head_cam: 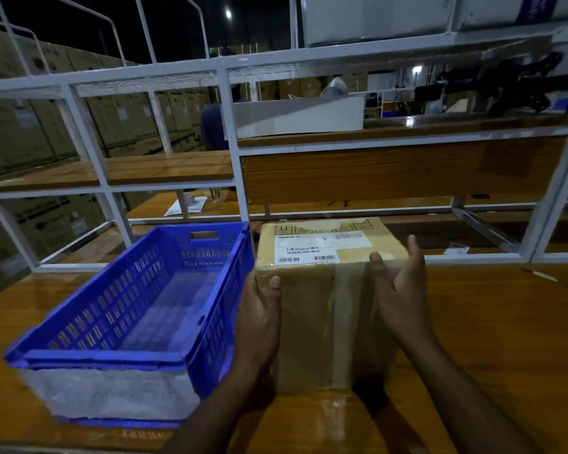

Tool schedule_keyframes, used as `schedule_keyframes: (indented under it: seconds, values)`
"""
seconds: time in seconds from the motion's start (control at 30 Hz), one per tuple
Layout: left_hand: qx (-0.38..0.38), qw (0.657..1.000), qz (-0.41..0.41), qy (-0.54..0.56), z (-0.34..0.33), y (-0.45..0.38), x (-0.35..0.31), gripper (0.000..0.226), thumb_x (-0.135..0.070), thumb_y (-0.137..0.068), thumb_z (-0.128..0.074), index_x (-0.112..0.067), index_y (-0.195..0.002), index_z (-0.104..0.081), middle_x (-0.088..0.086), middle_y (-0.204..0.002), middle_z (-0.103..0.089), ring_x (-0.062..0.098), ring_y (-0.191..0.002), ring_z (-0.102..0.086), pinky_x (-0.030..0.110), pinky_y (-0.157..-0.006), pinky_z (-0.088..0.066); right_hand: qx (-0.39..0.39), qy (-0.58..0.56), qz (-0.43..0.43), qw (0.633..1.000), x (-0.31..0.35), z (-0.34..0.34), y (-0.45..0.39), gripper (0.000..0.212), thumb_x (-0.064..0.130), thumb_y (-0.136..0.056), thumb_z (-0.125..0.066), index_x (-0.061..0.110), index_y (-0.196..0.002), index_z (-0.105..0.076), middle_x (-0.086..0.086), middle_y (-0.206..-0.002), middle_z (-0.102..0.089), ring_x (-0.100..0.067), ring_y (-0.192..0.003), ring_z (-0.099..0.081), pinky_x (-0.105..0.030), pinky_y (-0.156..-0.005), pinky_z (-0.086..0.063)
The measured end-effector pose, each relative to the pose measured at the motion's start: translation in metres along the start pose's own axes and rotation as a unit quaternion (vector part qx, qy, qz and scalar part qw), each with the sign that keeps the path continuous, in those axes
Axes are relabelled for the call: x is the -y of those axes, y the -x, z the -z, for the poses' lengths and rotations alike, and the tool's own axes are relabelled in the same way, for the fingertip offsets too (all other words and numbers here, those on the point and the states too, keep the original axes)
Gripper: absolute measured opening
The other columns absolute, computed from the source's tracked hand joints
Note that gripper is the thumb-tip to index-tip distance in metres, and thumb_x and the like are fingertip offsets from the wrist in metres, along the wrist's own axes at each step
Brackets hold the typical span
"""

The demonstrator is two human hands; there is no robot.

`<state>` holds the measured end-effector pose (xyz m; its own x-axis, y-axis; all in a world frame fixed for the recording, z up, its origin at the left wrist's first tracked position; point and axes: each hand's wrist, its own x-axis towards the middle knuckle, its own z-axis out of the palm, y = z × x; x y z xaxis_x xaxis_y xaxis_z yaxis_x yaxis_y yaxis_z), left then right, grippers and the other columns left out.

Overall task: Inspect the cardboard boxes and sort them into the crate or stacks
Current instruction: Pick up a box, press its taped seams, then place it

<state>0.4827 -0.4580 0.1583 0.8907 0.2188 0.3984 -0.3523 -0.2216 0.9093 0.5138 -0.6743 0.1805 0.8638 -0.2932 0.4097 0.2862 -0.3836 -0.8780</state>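
Left hand flat against cardboard box, right hand open beside it

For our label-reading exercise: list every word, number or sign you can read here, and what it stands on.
White shipping label on the brown cardboard box: barcodes and print, too blurred to read.
Black handling symbols along the box's top edge: shapes only, no words legible.
Faint markings on the wooden table edge: unreadable.

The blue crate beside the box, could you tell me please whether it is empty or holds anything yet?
Empty: the blue crate shows only its bare floor through the open top.
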Motion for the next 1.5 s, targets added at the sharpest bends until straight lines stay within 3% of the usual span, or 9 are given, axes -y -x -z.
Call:
schedule_keyframes:
  seconds: [0.13, 0.27, 0.4, 0.6, 0.77, 0.9, 1.07, 1.2, 1.5]
  values:
    - [-0.107, 0.99, -0.057, -0.077, -0.018, 0.038, 0.0, 0.062, -0.08, -0.089, -0.035, -0.032, -0.125, -0.049, -0.012, -0.129, -0.053, 0.01, -0.127, -0.051, 0.047, -0.099, -0.049, 0.009, -0.024, -0.078, 0.997, -0.003, 0.002, -0.033, 0.098, 0.08, -0.078, -0.049, 0.041, -0.155, -0.002, -0.001, -0.162, -0.015, -0.034, -0.147, -0.021, -0.065, -0.11, -0.032]
    - [-0.115, 0.988, -0.096, -0.026, -0.022, 0.045, -0.018, 0.036, -0.066, -0.091, -0.048, -0.036, -0.111, -0.049, -0.027, -0.117, -0.052, 0.001, -0.122, -0.054, 0.029, -0.091, -0.049, -0.013, -0.058, -0.111, 0.992, -0.009, 0.007, -0.055, 0.078, 0.059, -0.094, -0.051, 0.039, -0.155, -0.007, -0.003, -0.162, -0.017, -0.035, -0.145, -0.027, -0.06, -0.107, -0.039]
    - [-0.2, 0.98, -0.016, 0.011, -0.002, -0.002, -0.03, 0.052, -0.056, -0.099, -0.05, -0.025, -0.14, -0.042, -0.015, -0.134, -0.044, -0.014, -0.106, -0.052, 0.007, -0.077, -0.045, -0.098, -0.043, -0.069, 0.992, 0.0, 0.008, -0.03, 0.048, 0.054, -0.092, -0.056, 0.022, -0.124, -0.04, -0.004, -0.128, -0.041, -0.026, -0.118, -0.051, -0.04, -0.082, -0.054]
    - [-0.002, 0.99, 0.12, 0.068, -0.003, -0.02, -0.022, 0.062, -0.072, -0.096, -0.027, -0.036, -0.137, -0.058, -0.007, -0.133, -0.064, 0.014, -0.128, -0.057, 0.043, -0.108, -0.045, 0.014, -0.119, -0.013, 0.993, -0.008, 0.004, 0.041, 0.077, 0.09, -0.07, -0.045, 0.033, -0.123, -0.047, 0.004, -0.127, -0.051, -0.007, -0.112, -0.055, -0.029, -0.08, -0.051]
    - [-0.084, 0.993, 0.048, 0.074, -0.019, 0.012, -0.034, 0.056, -0.055, -0.102, -0.029, -0.019, -0.095, -0.07, 0.0, -0.089, -0.076, 0.013, -0.084, -0.072, 0.03, -0.076, -0.055, 0.054, -0.186, -0.102, 0.976, -0.006, 0.025, 0.038, 0.064, 0.078, -0.088, -0.031, 0.035, -0.13, -0.055, 0.013, -0.113, -0.065, 0.0, -0.099, -0.063, -0.021, -0.069, -0.05]
    - [-0.056, 0.995, 0.019, 0.079, -0.025, 0.009, -0.036, 0.038, -0.043, -0.102, -0.042, -0.014, -0.112, -0.064, 0.006, -0.078, -0.07, 0.016, -0.062, -0.065, 0.024, -0.053, -0.051, -0.074, -0.107, -0.128, 0.983, -0.012, 0.041, 0.019, 0.039, 0.06, -0.099, -0.03, 0.032, -0.118, -0.048, 0.013, -0.099, -0.058, -0.013, -0.093, -0.06, -0.032, -0.066, -0.044]
    - [-0.15, 0.979, 0.129, 0.048, -0.019, -0.049, -0.004, 0.03, -0.026, -0.102, -0.055, -0.024, -0.132, -0.05, 0.004, -0.117, -0.066, 0.013, -0.101, -0.068, 0.031, -0.08, -0.059, -0.036, -0.097, -0.073, 0.992, -0.018, 0.038, 0.044, 0.046, 0.058, -0.093, -0.036, 0.032, -0.131, -0.038, 0.014, -0.106, -0.051, 0.002, -0.09, -0.054, -0.024, -0.062, -0.043]
    - [-0.081, 0.968, 0.231, 0.047, -0.021, -0.09, 0.013, 0.055, -0.027, -0.103, -0.053, -0.024, -0.154, -0.034, 0.007, -0.153, -0.045, 0.027, -0.136, -0.048, 0.053, -0.112, -0.042, -0.022, -0.07, -0.049, 0.996, -0.036, 0.026, 0.061, 0.063, 0.073, -0.088, -0.041, 0.036, -0.139, -0.034, 0.012, -0.123, -0.045, -0.006, -0.106, -0.05, -0.021, -0.073, -0.041]
    - [0.01, 0.966, 0.237, 0.101, -0.049, -0.086, -0.015, 0.031, -0.026, -0.107, -0.039, -0.024, -0.125, -0.064, 0.004, -0.11, -0.074, 0.022, -0.103, -0.071, 0.043, -0.087, -0.058, -0.088, 0.004, -0.056, 0.995, -0.048, 0.034, 0.049, 0.039, 0.032, -0.096, -0.057, 0.013, -0.128, -0.045, -0.003, -0.122, -0.045, -0.017, -0.098, -0.05, -0.021, -0.061, -0.037]
